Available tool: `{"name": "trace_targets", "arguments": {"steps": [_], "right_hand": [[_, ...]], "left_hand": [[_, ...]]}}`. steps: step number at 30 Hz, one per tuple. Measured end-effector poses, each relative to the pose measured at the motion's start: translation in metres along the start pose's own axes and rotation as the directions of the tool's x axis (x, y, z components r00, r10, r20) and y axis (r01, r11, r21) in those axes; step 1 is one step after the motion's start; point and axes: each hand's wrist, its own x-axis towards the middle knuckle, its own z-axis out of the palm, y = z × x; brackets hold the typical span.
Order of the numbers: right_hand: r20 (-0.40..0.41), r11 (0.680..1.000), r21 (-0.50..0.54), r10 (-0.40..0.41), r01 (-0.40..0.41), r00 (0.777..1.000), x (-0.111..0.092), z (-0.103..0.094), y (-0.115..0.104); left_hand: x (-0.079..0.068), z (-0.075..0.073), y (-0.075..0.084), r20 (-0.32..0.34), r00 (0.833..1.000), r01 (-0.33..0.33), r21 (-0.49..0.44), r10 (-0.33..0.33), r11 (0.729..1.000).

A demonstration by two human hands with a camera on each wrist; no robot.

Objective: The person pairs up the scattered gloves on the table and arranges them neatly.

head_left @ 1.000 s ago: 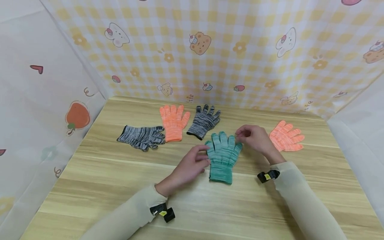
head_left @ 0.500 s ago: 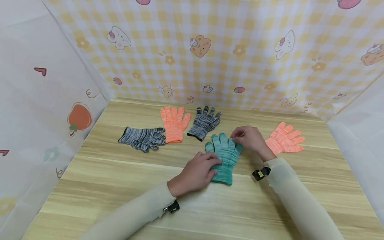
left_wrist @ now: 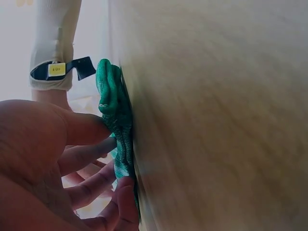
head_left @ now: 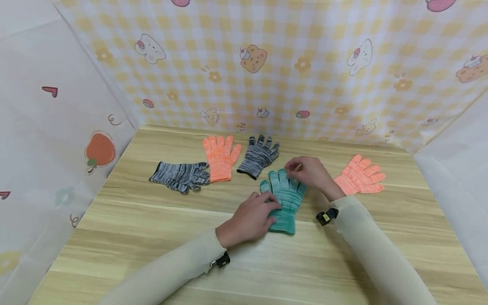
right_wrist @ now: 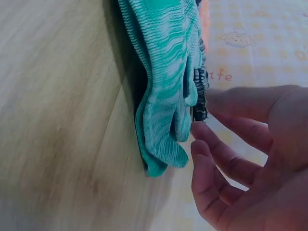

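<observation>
A green knit glove (head_left: 289,198) lies flat on the wooden table, fingers toward the back wall and cuff toward me. In the right wrist view a second green layer (right_wrist: 155,170) shows under the upper glove (right_wrist: 161,91). My left hand (head_left: 249,216) rests its fingers on the left side of the glove's palm and cuff; the left wrist view shows thumb and fingertips against the glove (left_wrist: 111,98). My right hand (head_left: 309,171) is at the glove's fingertips, its fingers loosely bent and nothing visible between them. It covers part of the glove's fingers.
Behind on the left lie a grey-black glove (head_left: 179,176), an orange glove (head_left: 220,159) and another grey-black glove (head_left: 259,156). One more orange glove (head_left: 360,177) lies right of my right hand. A checked cloth (head_left: 282,84) hangs behind the table.
My left hand has moved right from beside the green glove onto it. My right hand has shifted left across the glove's fingertips. The gloves lie as before.
</observation>
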Motion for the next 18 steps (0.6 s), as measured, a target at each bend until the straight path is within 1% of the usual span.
{"name": "trace_targets", "arguments": {"steps": [3,7,12,15,18], "right_hand": [[0.048,1.0,-0.005,-0.024,0.025,0.999,0.006,0.001,-0.003],[0.082,0.997,-0.061,-0.037,0.042,0.996,0.013,0.005,-0.002],[0.069,0.988,-0.125,-0.083,0.091,0.994,0.019,0.009,-0.001],[0.046,0.985,-0.13,-0.104,0.11,0.993,0.021,0.01,-0.002],[0.031,0.986,-0.127,-0.104,0.107,0.994,0.022,0.01,-0.002]], "left_hand": [[0.0,0.0,0.0,0.004,1.0,0.001,-0.004,-0.001,1.0],[0.0,0.001,-0.001,0.004,1.0,-0.011,0.002,0.011,1.0],[0.001,0.001,-0.002,0.003,1.0,-0.008,0.016,0.008,1.0],[0.001,0.001,-0.002,0.004,1.0,-0.003,0.023,0.003,1.0],[0.002,0.001,-0.001,0.004,1.0,-0.002,0.029,0.002,1.0]]}}
